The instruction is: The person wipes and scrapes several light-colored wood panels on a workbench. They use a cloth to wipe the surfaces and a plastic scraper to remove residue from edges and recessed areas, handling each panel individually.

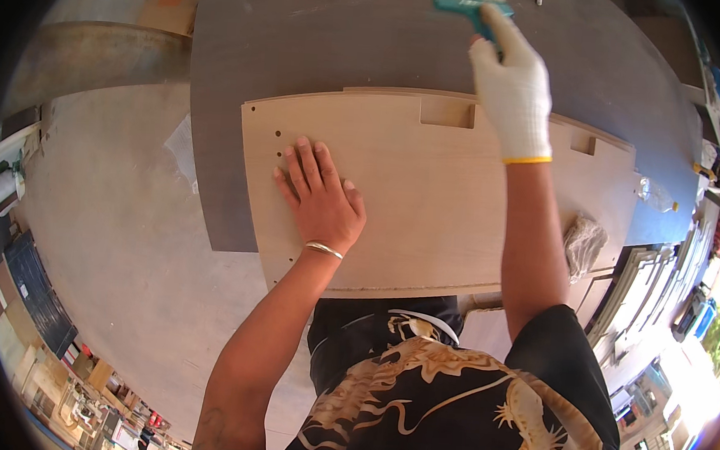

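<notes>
Left hand (319, 198) lies spread flat on the pale wooden panel (444, 197); gloved right hand (513, 86) seemingly grips a teal tool (464, 2)

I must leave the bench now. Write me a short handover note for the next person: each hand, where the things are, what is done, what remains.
Left hand: bare, flat, palm down on the light wooden panel, near its left end by the small drilled holes.
Right hand: in a white glove, reaching past the panel's far edge, gripping a teal tool.
Panel lies on the dark grey worktop; two notches are cut in its far edge.
A crumpled rag lies at the right.
Done: panel laid flat and held.
Left: cannot tell what the tool has covered.
</notes>
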`<state>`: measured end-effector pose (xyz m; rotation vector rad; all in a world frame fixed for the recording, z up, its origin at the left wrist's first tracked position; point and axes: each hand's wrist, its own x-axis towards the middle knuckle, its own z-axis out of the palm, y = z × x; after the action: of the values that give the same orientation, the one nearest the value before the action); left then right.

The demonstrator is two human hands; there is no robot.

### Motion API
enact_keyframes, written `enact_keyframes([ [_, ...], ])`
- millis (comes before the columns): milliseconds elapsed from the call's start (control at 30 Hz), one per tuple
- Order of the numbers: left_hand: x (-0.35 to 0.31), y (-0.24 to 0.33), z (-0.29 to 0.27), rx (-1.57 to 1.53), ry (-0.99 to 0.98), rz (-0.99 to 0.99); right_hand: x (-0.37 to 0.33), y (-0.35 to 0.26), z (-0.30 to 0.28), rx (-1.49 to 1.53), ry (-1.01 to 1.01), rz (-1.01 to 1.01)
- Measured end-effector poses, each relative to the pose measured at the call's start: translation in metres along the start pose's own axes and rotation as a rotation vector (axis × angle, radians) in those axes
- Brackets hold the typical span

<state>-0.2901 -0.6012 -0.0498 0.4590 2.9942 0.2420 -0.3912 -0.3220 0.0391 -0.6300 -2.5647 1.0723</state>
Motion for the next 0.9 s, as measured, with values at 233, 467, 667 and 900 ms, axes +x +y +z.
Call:
enact_keyframes([
  [233,0.000,0.002,0.002,-0.020,0.037,0.000,-0.117,0.014,-0.024,-0.342,-0.292,-0.154],
  [467,0.000,0.001,0.001,0.008,0.011,0.000,-0.184,0.008,-0.021,-0.464,-0.495,0.155],
  [667,0.000,0.001,0.001,0.009,0.009,0.011,-0.172,0.011,-0.034,-0.489,-0.440,0.340],
  [900,0.000,0.001,0.002,0.032,0.042,0.037,-0.164,0.018,-0.024,-0.418,-0.473,0.407],
])
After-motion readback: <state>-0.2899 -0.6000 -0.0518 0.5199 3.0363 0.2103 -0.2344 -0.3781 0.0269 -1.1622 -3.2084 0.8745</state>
